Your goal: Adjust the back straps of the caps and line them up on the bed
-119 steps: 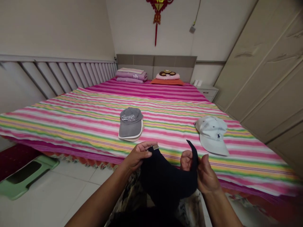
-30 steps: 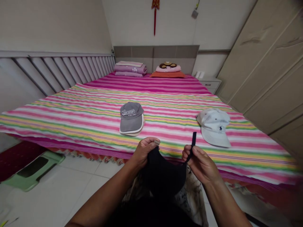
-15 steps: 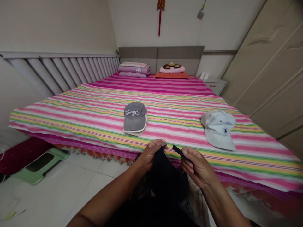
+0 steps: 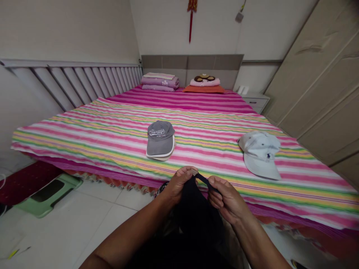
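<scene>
A dark navy cap hangs between my two hands over my lap, its back strap side up. My left hand pinches the cap's edge at the small metal buckle. Between the fingers and thumb of my right hand is the loose strap, its tip touching or entering the buckle; which of the two I cannot tell. Ahead on the bed lies a grey cap with white lettering, stacked on a paler one whose brim peeks out. Farther right rests a white cap with a small dark emblem.
The bed has a striped sheet. Folded purple bedding and a pink and orange pile sit by the headboard. A green stool stands on the floor at left, a nightstand at the back right.
My right hand has brought the strap, earlier pointing upward, left and down to the buckle in my left hand. The cap has folded narrower. The view has shifted slightly; the caps on the bed stayed put.
</scene>
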Demonstrator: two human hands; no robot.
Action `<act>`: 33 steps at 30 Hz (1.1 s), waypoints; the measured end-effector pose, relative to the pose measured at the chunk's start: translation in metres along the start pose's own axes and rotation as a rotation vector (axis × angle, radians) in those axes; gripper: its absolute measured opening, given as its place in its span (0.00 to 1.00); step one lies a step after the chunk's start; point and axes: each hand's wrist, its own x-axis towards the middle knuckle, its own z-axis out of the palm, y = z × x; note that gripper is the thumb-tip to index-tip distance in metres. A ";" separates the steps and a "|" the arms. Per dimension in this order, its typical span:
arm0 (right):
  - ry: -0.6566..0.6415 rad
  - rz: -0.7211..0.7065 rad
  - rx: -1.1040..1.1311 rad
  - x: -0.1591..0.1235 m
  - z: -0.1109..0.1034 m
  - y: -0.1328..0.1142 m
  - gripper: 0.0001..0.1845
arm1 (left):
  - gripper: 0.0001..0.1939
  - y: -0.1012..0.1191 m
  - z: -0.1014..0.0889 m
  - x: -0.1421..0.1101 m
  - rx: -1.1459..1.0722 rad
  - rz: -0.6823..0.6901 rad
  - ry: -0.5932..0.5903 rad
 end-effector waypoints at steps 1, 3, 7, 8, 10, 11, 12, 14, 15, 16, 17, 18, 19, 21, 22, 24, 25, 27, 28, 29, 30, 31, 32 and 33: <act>-0.001 0.001 0.000 0.000 0.000 0.000 0.15 | 0.20 0.000 0.000 0.000 0.001 0.002 -0.001; -0.003 0.002 -0.003 0.001 -0.001 0.001 0.16 | 0.20 0.000 0.000 -0.001 0.005 0.006 0.002; -0.001 0.003 0.005 0.002 -0.001 0.002 0.17 | 0.20 0.001 0.001 -0.001 0.007 0.011 -0.008; -0.001 0.003 0.005 0.002 -0.001 0.003 0.17 | 0.20 0.001 0.001 -0.002 0.007 0.010 -0.011; 0.001 0.001 0.003 0.002 0.000 0.003 0.17 | 0.20 0.001 0.001 -0.002 0.006 0.009 -0.015; 0.004 -0.002 0.001 0.002 0.000 0.004 0.17 | 0.20 0.001 0.002 -0.002 0.007 0.012 -0.016; 0.006 -0.004 -0.002 0.002 0.000 0.004 0.17 | 0.20 0.001 0.001 -0.002 0.008 0.017 -0.018; 0.015 -0.008 -0.009 0.002 0.000 0.004 0.16 | 0.19 0.001 0.001 -0.002 0.008 0.028 -0.022; 0.019 -0.009 -0.015 0.002 0.000 0.004 0.16 | 0.18 0.001 0.001 -0.002 0.009 0.032 -0.022; 0.025 -0.012 -0.022 0.001 0.001 0.004 0.16 | 0.18 0.001 0.001 -0.002 0.011 0.033 -0.020; 0.030 -0.015 -0.030 0.001 0.001 0.004 0.16 | 0.18 0.001 0.000 -0.002 0.013 0.031 -0.017; 0.035 -0.021 -0.038 0.001 0.001 0.005 0.16 | 0.18 0.001 0.000 -0.003 0.016 0.028 -0.014; 0.039 -0.028 -0.046 0.001 0.001 0.005 0.16 | 0.18 0.001 0.000 -0.003 0.020 0.027 -0.010; 0.041 -0.040 -0.063 0.001 0.002 0.005 0.16 | 0.18 0.002 0.001 -0.003 0.025 0.028 -0.007; 0.037 -0.040 -0.071 0.001 0.001 0.005 0.16 | 0.17 0.002 0.001 -0.003 0.027 0.029 -0.008; 0.024 -0.033 -0.091 0.001 0.001 0.006 0.16 | 0.17 0.003 0.002 -0.004 0.031 0.024 -0.019; 0.020 -0.032 -0.105 0.001 0.001 0.006 0.16 | 0.17 0.003 0.002 -0.004 0.033 0.020 -0.026; 0.024 -0.048 -0.142 0.001 0.000 0.006 0.15 | 0.17 0.002 0.002 -0.005 0.036 0.013 -0.041; 0.033 -0.062 -0.166 0.000 0.000 0.005 0.15 | 0.17 0.002 0.001 -0.005 0.037 0.009 -0.045; 0.045 -0.076 -0.190 0.000 0.000 0.005 0.15 | 0.17 0.002 0.000 -0.005 0.040 0.006 -0.048; 0.054 -0.084 -0.210 0.000 0.000 0.005 0.14 | 0.17 0.001 -0.001 -0.005 0.041 0.004 -0.051; 0.059 -0.088 -0.227 0.000 0.000 0.004 0.14 | 0.17 0.000 -0.002 -0.005 0.042 0.004 -0.055; 0.060 -0.089 -0.239 0.000 0.000 0.004 0.13 | 0.16 0.000 -0.003 -0.005 0.042 0.006 -0.060; 0.060 -0.090 -0.247 -0.001 0.000 0.004 0.14 | 0.16 -0.001 -0.003 -0.005 0.041 0.012 -0.067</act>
